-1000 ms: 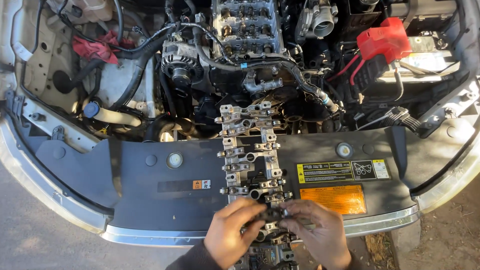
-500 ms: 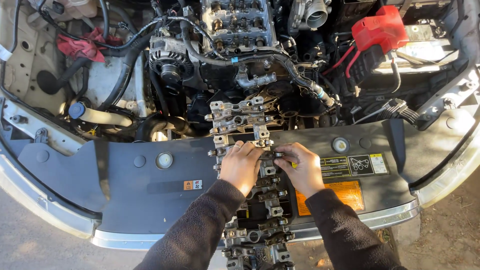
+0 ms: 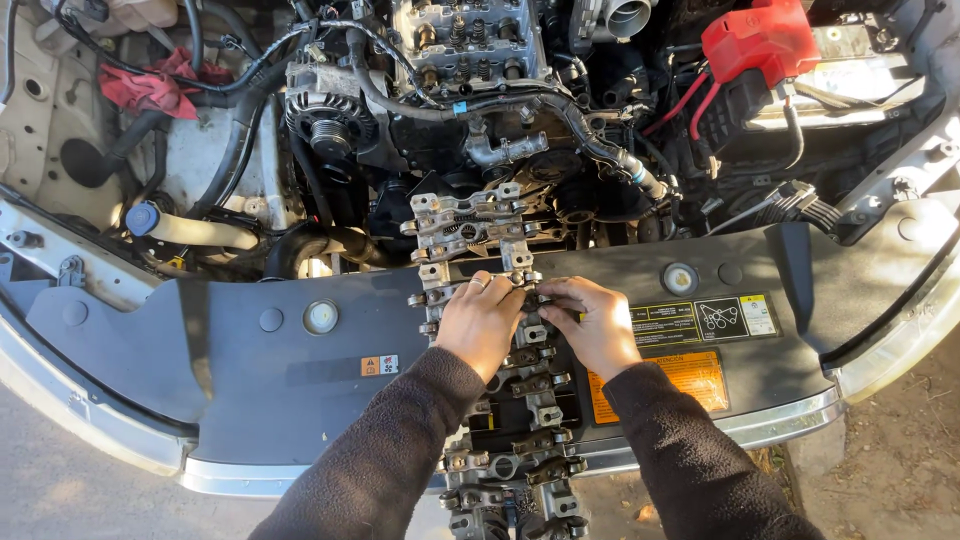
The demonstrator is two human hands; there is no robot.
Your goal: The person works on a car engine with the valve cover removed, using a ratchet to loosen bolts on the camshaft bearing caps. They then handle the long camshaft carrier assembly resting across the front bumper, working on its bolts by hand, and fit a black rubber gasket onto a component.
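Observation:
A long grey metal camshaft bearing frame (image 3: 468,218) lies lengthwise across the dark plastic radiator cover (image 3: 250,350) of an open engine bay. My left hand (image 3: 482,322) rests on the frame's upper middle, fingers curled over a bearing cap. Beside it, my right hand (image 3: 597,322) pinches a small part of the frame between fingertips at the frame's right side. Both hands touch each other near the frame's centre. Dark sleeves cover both forearms. What lies under the palms is hidden.
Behind the cover sits the exposed cylinder head (image 3: 465,35), the alternator (image 3: 325,110), black hoses, a red rag (image 3: 140,85) at the left and a red battery terminal cover (image 3: 758,40) at the right. Yellow and orange labels (image 3: 690,345) lie right of my hands. The chrome bumper edge (image 3: 780,415) runs along the front.
Both hands moved from the near end of the frame up to its middle over the cover. The view shifted closer and slightly down.

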